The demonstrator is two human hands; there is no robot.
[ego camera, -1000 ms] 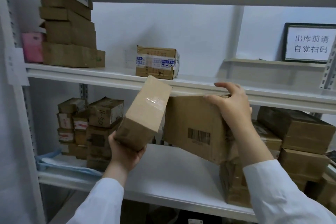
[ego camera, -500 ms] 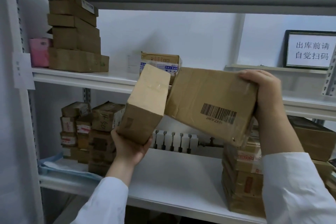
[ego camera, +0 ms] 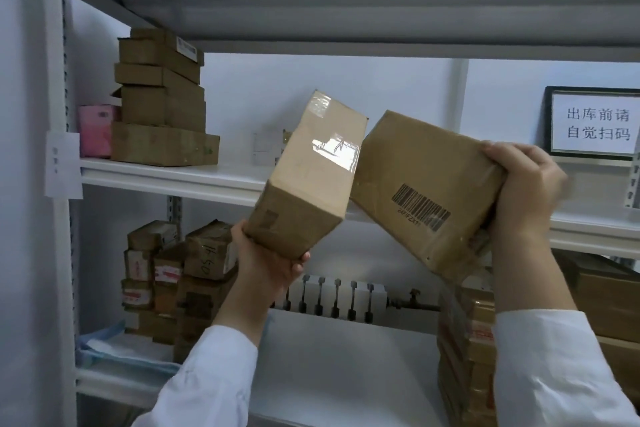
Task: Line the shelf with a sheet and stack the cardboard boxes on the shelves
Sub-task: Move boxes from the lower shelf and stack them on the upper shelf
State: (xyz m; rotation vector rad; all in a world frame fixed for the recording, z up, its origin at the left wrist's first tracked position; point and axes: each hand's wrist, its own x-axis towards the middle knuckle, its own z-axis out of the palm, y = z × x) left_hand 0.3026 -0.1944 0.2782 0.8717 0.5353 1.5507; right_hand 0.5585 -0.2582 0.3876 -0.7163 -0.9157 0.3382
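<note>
Box with tape point(ego camera: 311, 177) fills left hand point(ego camera: 268, 265), barcoded box point(ego camera: 422, 191) right hand point(ego camera: 523, 191)

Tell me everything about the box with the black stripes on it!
The barcode box is brown cardboard, creased and slightly dented, with a black barcode on its side. It is up in the air before the middle shelf, tilted. The right hand grips its right end. Its left edge is beside the taped box in the left hand.
</note>
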